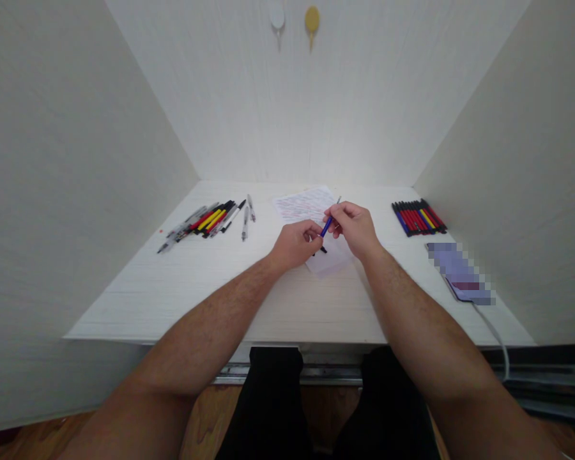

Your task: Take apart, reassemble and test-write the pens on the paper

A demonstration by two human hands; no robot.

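Note:
A blue pen (326, 227) slants between my two hands above a sheet of paper (294, 206) covered in scribbled lines. My left hand (297, 245) pinches its lower end. Higher up, the fingers of my right hand (357, 229) are closed around the upper part of the pen. A thin, pale tip (338, 199) sticks out above my right fingers; whether it belongs to the pen or is a separate piece, I cannot tell. Just under my left fingertips a small black part (323, 250) shows, partly hidden by the hand.
Left on the white table (186, 287) lies a loose pile of pens (206, 220), with two clear pens (245, 223) beside it. At right are a row of red, blue and yellow pens (418, 218) and a phone (460, 275) with a white cable (493, 332). Panels enclose three sides.

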